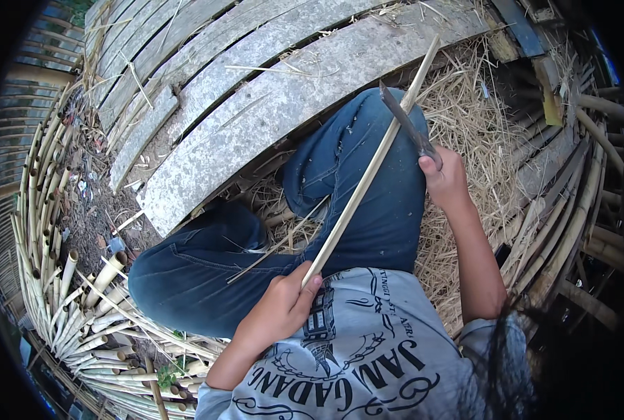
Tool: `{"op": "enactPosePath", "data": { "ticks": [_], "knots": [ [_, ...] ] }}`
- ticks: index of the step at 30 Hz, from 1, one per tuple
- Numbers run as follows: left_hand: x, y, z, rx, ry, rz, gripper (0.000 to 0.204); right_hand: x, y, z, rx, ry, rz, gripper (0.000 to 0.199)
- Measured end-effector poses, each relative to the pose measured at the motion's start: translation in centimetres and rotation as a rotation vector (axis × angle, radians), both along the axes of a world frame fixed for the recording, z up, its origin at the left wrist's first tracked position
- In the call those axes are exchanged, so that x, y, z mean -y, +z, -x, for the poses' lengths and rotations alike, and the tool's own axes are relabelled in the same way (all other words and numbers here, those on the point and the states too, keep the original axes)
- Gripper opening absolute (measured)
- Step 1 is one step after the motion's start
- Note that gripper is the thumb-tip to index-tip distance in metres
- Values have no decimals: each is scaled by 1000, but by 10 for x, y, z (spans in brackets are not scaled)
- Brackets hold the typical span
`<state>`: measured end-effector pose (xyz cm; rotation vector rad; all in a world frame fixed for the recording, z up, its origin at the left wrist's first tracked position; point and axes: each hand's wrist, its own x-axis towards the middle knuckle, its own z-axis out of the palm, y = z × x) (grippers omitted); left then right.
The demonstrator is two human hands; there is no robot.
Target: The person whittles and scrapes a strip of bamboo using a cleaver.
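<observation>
My left hand is closed round the lower end of a long, pale bamboo strip, close to my shirt. The strip slants up and to the right across my jeans, and its far tip reaches over the edge of the planks. In my right hand is a knife with a dark blade, its handle mostly hidden by my fingers. The blade crosses the upper part of the strip near my right knee; whether it touches or only overlaps it, I cannot tell.
A platform of weathered planks lies ahead. Shavings cover the ground on my right. Bundled bamboo poles are stacked at my left, and more bamboo poles stand at the right. A thin strip rests across my legs.
</observation>
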<state>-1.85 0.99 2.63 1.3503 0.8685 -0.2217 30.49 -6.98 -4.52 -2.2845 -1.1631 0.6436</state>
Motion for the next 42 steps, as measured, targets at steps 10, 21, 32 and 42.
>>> {"op": "enactPosePath", "data": {
  "ticks": [10,21,32,42],
  "knots": [
    [-17,-8,-15,120,39,-51,31,3,9,13,-39,-24,-48,63],
    [-9,-35,-55,230,68,-199,28,5,27,14,68,196,97,67],
    [11,-19,-16,132,103,-100,17,-3,9,3,9,-25,63,75],
    [-5,-14,-6,103,60,-160,24,-1,13,20,-50,-54,-13,43]
  ]
}}
